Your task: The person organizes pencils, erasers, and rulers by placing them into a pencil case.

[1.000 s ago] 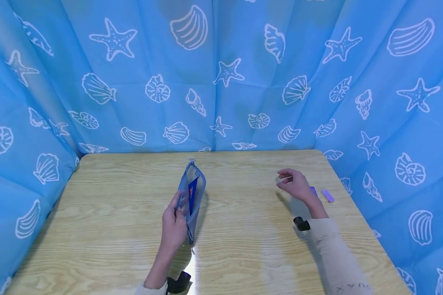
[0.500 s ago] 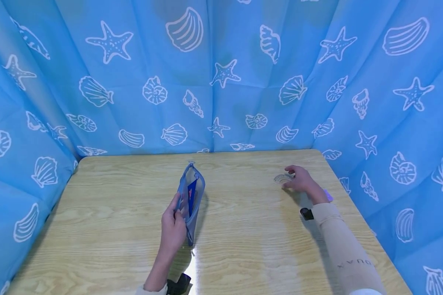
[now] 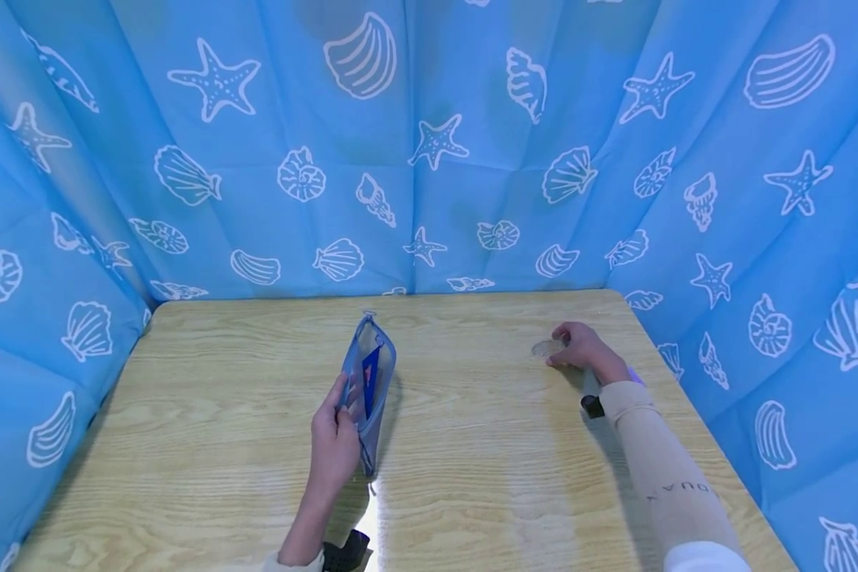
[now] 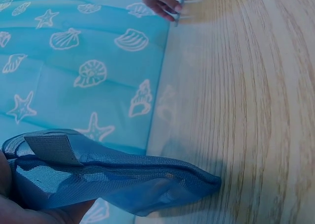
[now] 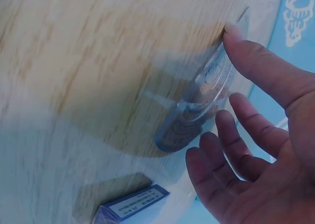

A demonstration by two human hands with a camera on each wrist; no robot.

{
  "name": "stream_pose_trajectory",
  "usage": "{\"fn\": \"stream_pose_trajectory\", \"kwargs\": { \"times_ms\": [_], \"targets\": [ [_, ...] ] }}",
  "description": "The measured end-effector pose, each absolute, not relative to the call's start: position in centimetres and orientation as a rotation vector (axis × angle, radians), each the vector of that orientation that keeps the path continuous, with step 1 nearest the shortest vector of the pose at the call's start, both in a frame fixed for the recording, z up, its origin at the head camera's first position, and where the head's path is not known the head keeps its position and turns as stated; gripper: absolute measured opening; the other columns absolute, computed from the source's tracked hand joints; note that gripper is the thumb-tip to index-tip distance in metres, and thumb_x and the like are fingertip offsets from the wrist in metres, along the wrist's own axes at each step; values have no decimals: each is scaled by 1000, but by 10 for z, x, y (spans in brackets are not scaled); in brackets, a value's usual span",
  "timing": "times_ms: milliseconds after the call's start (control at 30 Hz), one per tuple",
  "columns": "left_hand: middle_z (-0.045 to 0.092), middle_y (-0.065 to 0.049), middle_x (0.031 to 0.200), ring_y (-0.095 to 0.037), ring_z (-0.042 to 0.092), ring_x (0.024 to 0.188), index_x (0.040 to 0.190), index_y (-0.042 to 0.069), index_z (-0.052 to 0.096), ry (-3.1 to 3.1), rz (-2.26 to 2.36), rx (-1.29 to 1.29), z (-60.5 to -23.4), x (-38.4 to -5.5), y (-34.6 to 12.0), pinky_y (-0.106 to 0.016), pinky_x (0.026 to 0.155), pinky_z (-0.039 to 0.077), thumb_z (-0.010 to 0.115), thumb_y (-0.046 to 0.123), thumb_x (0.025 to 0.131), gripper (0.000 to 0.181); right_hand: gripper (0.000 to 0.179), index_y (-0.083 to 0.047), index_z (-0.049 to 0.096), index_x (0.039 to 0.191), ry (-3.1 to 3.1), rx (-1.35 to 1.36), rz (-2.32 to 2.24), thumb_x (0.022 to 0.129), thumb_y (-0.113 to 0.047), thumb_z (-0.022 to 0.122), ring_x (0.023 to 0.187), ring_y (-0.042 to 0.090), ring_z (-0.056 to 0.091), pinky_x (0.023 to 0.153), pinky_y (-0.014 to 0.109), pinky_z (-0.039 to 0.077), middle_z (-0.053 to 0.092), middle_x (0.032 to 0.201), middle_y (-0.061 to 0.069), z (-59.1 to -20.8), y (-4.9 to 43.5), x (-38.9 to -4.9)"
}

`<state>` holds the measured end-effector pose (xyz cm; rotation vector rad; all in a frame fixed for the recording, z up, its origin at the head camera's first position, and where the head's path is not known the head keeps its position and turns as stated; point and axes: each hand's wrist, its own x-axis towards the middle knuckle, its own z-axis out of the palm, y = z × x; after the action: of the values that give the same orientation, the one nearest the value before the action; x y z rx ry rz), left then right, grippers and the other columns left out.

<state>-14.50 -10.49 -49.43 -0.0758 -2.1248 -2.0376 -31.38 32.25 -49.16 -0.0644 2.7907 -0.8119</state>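
Observation:
My left hand (image 3: 334,445) grips the side of a blue mesh zipper pouch (image 3: 388,353), its mouth spread wide. Inside it stands a blue triangular piece (image 3: 370,381). The left wrist view shows the same pouch (image 4: 142,177) from the side, with a grey tab by the zipper. Over the right part of the table, my right hand (image 3: 582,349) pinches a clear protractor (image 3: 546,349). Seen from the right wrist, the protractor (image 5: 182,130) tilts close over the wood, the thumb on its edge and the other fingers behind.
A small purple eraser (image 3: 636,376) lies on the wooden table (image 3: 465,429) beyond my right wrist, mostly covered by the sleeve. A labelled box-shaped block (image 5: 135,204) shows low in the right wrist view. Blue shell-print curtain (image 3: 472,159) surrounds the table's back and sides.
My right hand has shifted slightly right with the protractor, whose curved face came into view and now looks flatter. The sleeve covers more of the eraser. The left hand and pouch stay in place.

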Motion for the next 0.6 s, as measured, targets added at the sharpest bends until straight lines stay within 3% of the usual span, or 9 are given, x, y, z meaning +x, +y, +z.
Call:
{"fn": "stream_pose_trajectory", "kwargs": {
  "times_ms": [200, 433, 600],
  "targets": [
    [39, -28, 156, -46, 45, 140, 156, -11, 23, -2130, -2041, -59, -493, -145, -105, -49, 111, 45, 23, -10, 100, 55, 50, 10, 59, 112, 2793, -52, -827, 81, -22, 83, 94, 33, 54, 81, 41, 51, 58, 106, 24, -492, 326, -312],
    [38, -25, 158, -45, 45, 140, 157, -8, 22, -2121, -2061, -45, -494, -144, -106, -50, 111, 44, 23, -8, 101, 56, 55, 9, 52, 119, 2762, 58, -903, 83, -19, 82, 97, 32, 52, 83, 39, 49, 55, 112, 24, -491, 321, -308],
    [39, -26, 157, -46, 45, 139, 156, -10, 23, -2114, -2062, -53, -493, -144, -106, -51, 111, 45, 23, -9, 101, 56, 53, 9, 51, 118, 2780, 80, -888, 82, -16, 82, 91, 30, 52, 75, 33, 48, 55, 107, 23, -490, 318, -308]
  ]
}}
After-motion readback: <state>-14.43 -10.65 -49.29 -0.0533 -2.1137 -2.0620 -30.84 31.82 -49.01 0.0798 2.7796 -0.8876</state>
